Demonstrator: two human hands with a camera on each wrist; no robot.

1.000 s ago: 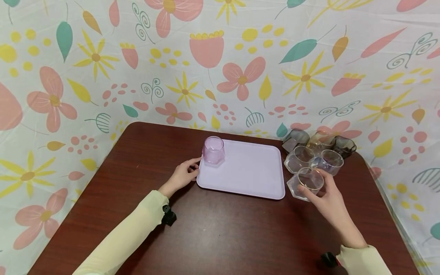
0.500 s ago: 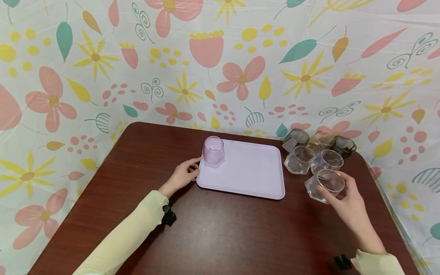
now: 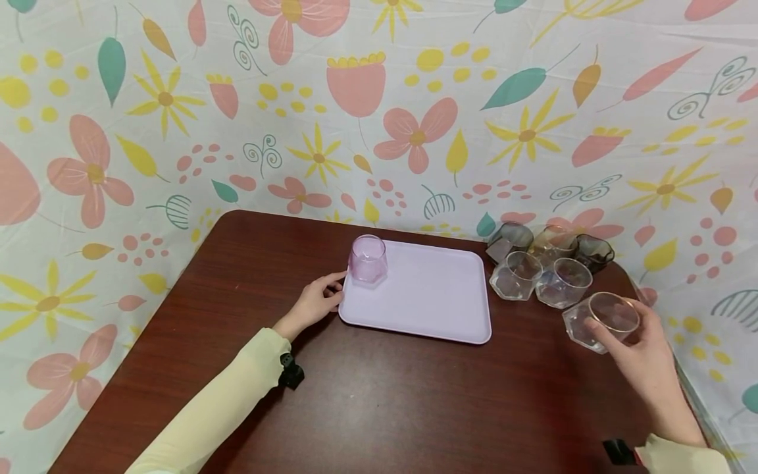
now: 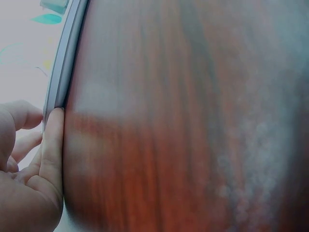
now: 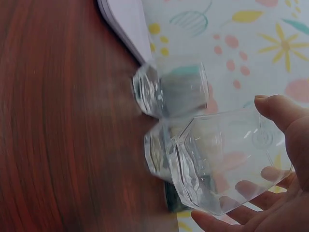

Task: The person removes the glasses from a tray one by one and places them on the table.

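Note:
My right hand (image 3: 645, 355) grips a clear hexagonal-based glass (image 3: 601, 322), thumb on the near side and fingers round the far side in the right wrist view. The glass is tilted and appears just above the table's right part. Beside a group of glasses, two clear ones (image 3: 516, 276) (image 3: 564, 283) stand in front. My left hand (image 3: 316, 296) holds the left edge of a pale lilac tray (image 3: 426, 289); in the left wrist view its thumb (image 4: 52, 130) and fingertips meet at the rim. A pink glass (image 3: 368, 260) stands on the tray's left end.
Behind the clear glasses are two smoky dark glasses (image 3: 509, 240) (image 3: 594, 252) and an amber one (image 3: 552, 243). The dark brown table (image 3: 379, 401) ends at the back against a flower-patterned cloth (image 3: 379, 118).
My right hand has carried the clear glass to the right, away from the tray and past the front of the other glasses. The left hand and tray have stayed put.

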